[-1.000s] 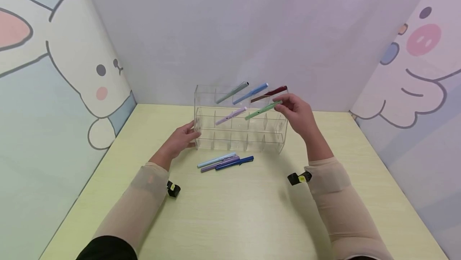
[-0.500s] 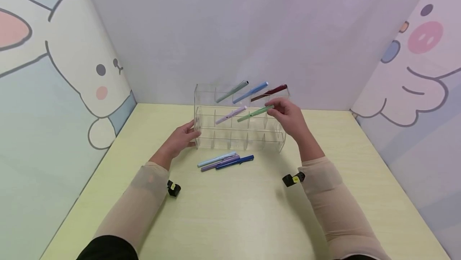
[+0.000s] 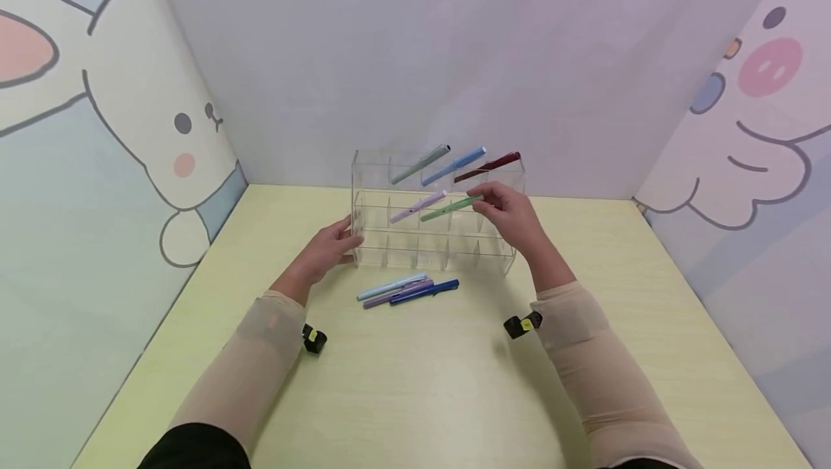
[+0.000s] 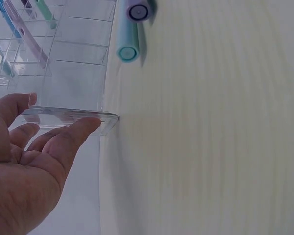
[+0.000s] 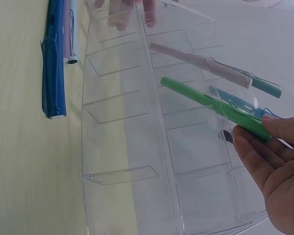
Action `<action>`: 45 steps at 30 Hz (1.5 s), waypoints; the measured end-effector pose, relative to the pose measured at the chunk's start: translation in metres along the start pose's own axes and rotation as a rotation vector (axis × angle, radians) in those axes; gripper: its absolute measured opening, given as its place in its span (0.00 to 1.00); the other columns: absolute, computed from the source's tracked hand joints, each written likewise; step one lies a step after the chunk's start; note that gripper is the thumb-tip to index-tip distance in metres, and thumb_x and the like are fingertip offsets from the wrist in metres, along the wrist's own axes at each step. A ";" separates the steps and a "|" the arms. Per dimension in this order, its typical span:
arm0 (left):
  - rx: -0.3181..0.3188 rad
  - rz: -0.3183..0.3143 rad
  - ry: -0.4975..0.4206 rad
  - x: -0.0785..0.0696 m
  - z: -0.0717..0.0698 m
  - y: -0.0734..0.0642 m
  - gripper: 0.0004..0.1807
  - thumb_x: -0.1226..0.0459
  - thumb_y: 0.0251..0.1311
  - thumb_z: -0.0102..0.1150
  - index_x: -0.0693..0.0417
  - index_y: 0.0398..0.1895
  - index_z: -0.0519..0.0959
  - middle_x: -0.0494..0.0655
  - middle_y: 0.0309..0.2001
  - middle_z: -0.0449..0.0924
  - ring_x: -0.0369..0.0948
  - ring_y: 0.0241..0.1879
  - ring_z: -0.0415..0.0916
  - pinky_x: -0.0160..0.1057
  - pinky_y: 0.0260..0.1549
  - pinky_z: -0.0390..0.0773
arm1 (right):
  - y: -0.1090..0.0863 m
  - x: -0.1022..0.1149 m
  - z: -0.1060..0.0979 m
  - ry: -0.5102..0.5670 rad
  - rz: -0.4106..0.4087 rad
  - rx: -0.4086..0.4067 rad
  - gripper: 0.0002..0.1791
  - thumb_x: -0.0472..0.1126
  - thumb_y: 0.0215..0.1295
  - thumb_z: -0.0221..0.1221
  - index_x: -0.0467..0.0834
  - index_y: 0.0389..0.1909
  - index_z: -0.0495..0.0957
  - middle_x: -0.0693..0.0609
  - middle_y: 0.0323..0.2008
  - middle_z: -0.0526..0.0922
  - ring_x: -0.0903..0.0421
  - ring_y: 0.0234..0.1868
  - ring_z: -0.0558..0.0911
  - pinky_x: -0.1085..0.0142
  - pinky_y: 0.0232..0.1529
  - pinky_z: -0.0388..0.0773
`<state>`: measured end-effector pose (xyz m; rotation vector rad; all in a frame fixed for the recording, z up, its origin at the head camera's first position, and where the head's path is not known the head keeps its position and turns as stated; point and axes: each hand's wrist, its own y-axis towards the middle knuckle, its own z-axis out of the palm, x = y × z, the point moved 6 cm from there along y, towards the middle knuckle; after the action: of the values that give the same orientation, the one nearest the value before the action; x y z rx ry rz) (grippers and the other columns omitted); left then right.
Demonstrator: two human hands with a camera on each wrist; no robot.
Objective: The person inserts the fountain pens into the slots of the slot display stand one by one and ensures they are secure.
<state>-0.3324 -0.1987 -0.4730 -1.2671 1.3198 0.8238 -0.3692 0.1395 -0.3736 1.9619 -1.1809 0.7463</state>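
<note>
A clear acrylic pen rack (image 3: 431, 261) with tiered compartments stands at the back of the table. At its left end my left hand (image 3: 327, 249) grips the side panel, with the thumb and fingers (image 4: 71, 139) on either side of it in the left wrist view. My right hand (image 3: 509, 218) pinches the upper end of a green pen (image 3: 448, 209). That pen slants over the middle tier, its lower end at a compartment to the right of a light purple pen (image 3: 418, 206). Whether its lower tip touches the rack, I cannot tell.
On the top tier lean a grey-green pen (image 3: 420, 164), a blue pen (image 3: 454, 166) and a dark red pen (image 3: 488, 167). In front of the rack, a light blue pen (image 3: 389, 287), a purple pen (image 3: 383, 300) and a dark blue pen (image 3: 425, 292) lie on the table.
My right hand has moved left and slightly down with the green pen, bringing it closer to the light purple pen. The left hand keeps its hold on the rack.
</note>
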 end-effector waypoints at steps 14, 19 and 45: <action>-0.001 -0.009 0.000 0.002 0.000 0.001 0.36 0.59 0.73 0.52 0.34 0.79 0.49 0.55 0.73 0.62 0.51 0.71 0.62 0.56 0.63 0.72 | -0.002 0.003 0.002 -0.051 -0.017 0.041 0.18 0.48 0.71 0.58 0.52 0.59 0.77 0.50 0.49 0.82 0.51 0.51 0.81 0.52 0.52 0.81; 0.008 -0.005 -0.008 0.003 0.001 0.002 0.36 0.59 0.73 0.50 0.34 0.79 0.49 0.55 0.73 0.61 0.52 0.71 0.61 0.56 0.63 0.70 | -0.008 0.003 -0.008 -0.030 -0.032 0.025 0.25 0.52 0.70 0.58 0.51 0.66 0.71 0.52 0.62 0.77 0.52 0.61 0.77 0.51 0.61 0.76; 0.015 -0.004 -0.006 0.000 0.002 -0.001 0.36 0.58 0.74 0.50 0.35 0.79 0.46 0.56 0.75 0.57 0.52 0.73 0.57 0.57 0.64 0.69 | -0.061 -0.011 0.032 -0.175 0.099 0.450 0.20 0.48 0.67 0.62 0.50 0.59 0.76 0.49 0.58 0.79 0.52 0.56 0.80 0.53 0.54 0.80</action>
<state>-0.3309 -0.1975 -0.4733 -1.2544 1.3155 0.8131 -0.3147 0.1388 -0.4173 2.3901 -1.3047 0.9740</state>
